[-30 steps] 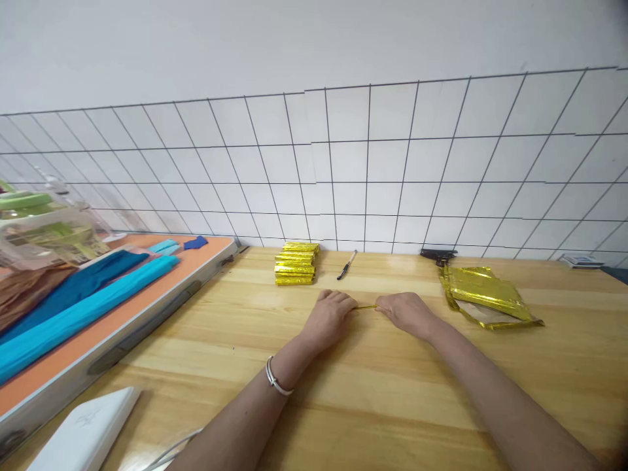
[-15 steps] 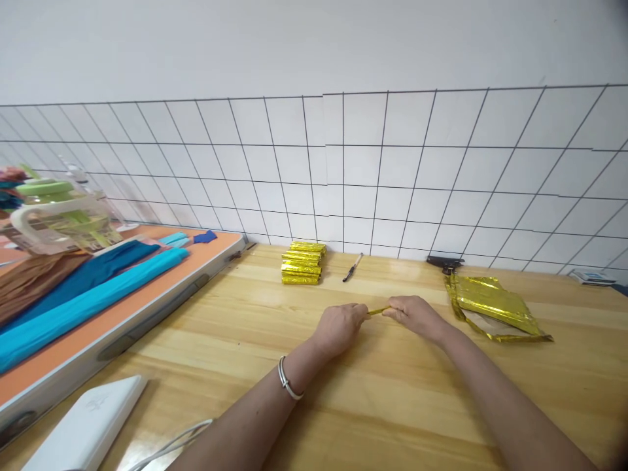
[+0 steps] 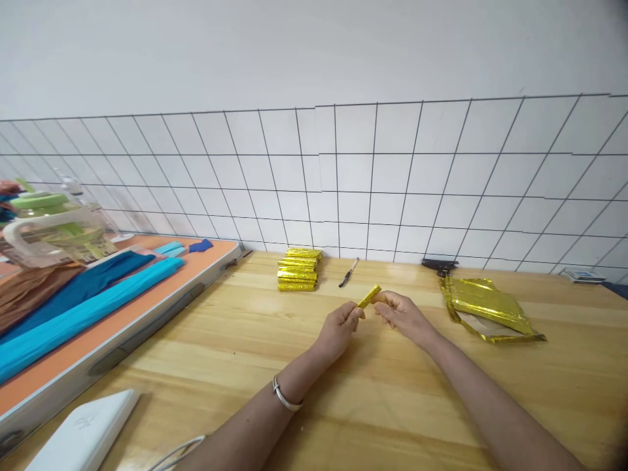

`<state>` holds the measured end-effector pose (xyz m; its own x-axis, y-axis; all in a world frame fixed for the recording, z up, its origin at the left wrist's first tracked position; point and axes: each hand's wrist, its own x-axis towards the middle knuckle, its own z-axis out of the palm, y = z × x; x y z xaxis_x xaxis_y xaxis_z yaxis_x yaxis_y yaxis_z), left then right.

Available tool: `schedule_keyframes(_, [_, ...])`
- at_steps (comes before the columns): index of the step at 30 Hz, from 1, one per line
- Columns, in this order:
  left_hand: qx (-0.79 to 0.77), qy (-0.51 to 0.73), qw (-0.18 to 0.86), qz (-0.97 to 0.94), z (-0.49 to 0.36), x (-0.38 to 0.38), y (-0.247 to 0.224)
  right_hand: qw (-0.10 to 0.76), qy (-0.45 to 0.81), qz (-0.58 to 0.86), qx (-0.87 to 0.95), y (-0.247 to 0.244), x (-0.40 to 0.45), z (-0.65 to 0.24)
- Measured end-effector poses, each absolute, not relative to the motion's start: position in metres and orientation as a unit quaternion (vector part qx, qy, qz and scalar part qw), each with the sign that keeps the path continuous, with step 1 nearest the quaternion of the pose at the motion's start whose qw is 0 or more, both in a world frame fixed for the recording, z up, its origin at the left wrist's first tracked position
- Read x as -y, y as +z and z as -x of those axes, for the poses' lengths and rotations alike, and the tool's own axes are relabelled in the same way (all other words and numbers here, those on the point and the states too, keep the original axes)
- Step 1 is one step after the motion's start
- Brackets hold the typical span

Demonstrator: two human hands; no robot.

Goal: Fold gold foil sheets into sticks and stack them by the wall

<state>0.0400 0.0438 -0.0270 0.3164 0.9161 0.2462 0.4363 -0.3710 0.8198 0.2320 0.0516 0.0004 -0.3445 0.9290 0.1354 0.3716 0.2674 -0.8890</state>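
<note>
My left hand (image 3: 338,330) is closed around the lower end of a small folded strip of shiny gold foil (image 3: 369,297), which tilts up and to the right. My right hand (image 3: 403,317) is beside the strip's upper end, fingers loosely bent and slightly apart. Its fingertips are very near the foil; I cannot tell whether they touch it. Beyond my hands, several similar gold foil pieces (image 3: 297,277) lie in a row near the wall. To the right, a flat gold foil packet (image 3: 490,304) lies with its pale inside partly showing.
A pen (image 3: 348,273) lies near the wall, and a black clip (image 3: 440,263) by the packet. On the left, an orange-topped board (image 3: 196,271) bears blue and brown fabric (image 3: 112,294) and a jug (image 3: 53,229). A white flat device (image 3: 83,428) and a cable (image 3: 176,453) lie in front.
Both hands gripped the strip's ends, level between them. Now the strip is tipped upward in my left hand, and my right fingers have loosened. The view has shifted slightly.
</note>
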Motion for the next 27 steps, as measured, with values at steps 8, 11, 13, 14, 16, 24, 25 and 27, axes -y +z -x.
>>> schedule_keyframes(8, [-0.357, 0.411, 0.506, -0.669, -0.051, -0.031, -0.025, 0.500, 0.449, 0.409, 0.618, 0.019, -0.043, -0.220])
schedule_keyframes(11, [-0.353, 0.414, 0.522, -0.657, -0.049, -0.035, -0.025, 0.499, 0.413, 0.411, 0.642, 0.027, -0.043, -0.228])
schedule_keyframes(13, [-0.381, 0.437, 0.513, -0.633, -0.046, -0.039, -0.026, 0.496, 0.393, 0.410, 0.657, 0.031, -0.045, -0.234])
schedule_keyframes(14, [-0.399, 0.452, 0.504, -0.619, -0.044, -0.042, -0.026, 0.491, 0.380, 0.415, 0.665, 0.032, -0.046, -0.237])
schedule_keyframes(16, [-0.429, 0.485, 0.476, -0.596, -0.037, -0.049, -0.025, 0.471, 0.334, 0.431, 0.693, 0.033, -0.049, -0.244])
schedule_keyframes(24, [-0.443, 0.536, 0.384, -0.607, -0.019, -0.067, -0.026, 0.269, 0.042, 0.466, 0.842, 0.005, -0.069, -0.265])
schedule_keyframes(25, [-0.442, 0.534, 0.375, -0.616, -0.018, -0.068, -0.027, 0.260, 0.035, 0.468, 0.844, 0.000, -0.070, -0.267])
schedule_keyframes(27, [-0.441, 0.526, 0.354, -0.635, -0.016, -0.070, -0.030, 0.247, 0.025, 0.471, 0.847, -0.007, -0.072, -0.269])
